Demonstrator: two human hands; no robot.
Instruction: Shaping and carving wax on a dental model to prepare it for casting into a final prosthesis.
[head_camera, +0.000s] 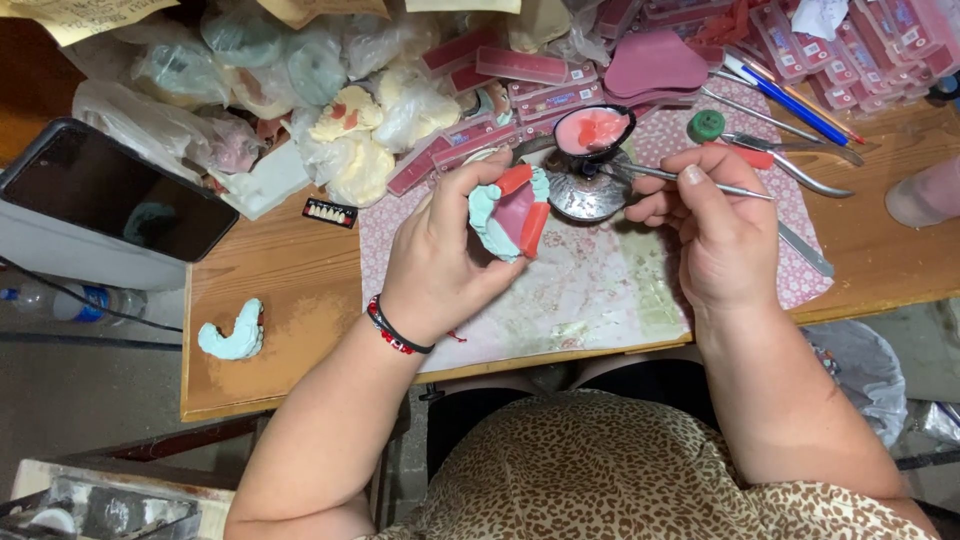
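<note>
One dental cast (508, 210), left hand (445, 255) grip

The cast (492, 215) is pale green with red and pink wax (522, 205) on it; a second cast (232, 335) on the brown table (280, 290) is the same green. The mat (600, 285) is pink with a small floral print, the bowl (593, 131) black with pink paste. The blouse (620, 470) has a tan leopard pattern, the wristband (395, 330) is black and red.

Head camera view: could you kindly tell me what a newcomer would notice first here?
At centre, the left hand holds a pale green dental cast with red wax, while the right hand grips a thin metal tool. Just behind them sits a small bowl of pink wax; another green cast lies alone at the table's left.
</note>
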